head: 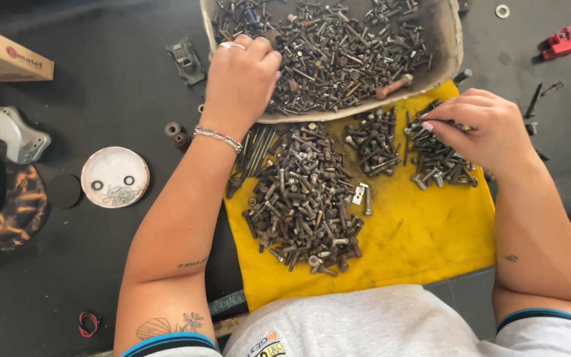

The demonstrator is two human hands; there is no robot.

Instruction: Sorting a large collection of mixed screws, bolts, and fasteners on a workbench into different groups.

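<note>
Head view, looking down: my left hand (240, 78) digs, fingers curled, into the tray (447, 39) of mixed bolts at top centre. My right hand (487, 129) pinches a bolt over the right-hand pile (437, 158) on the yellow cloth (418, 238). Best drop like with like, keeping piles apart.

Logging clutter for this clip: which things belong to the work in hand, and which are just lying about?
In hand: left hand in tray of bolts; right hand on small bolt pile; large bolt pile; yellow cloth.
Lying about: white lid, red clamp, cardboard box.
</note>
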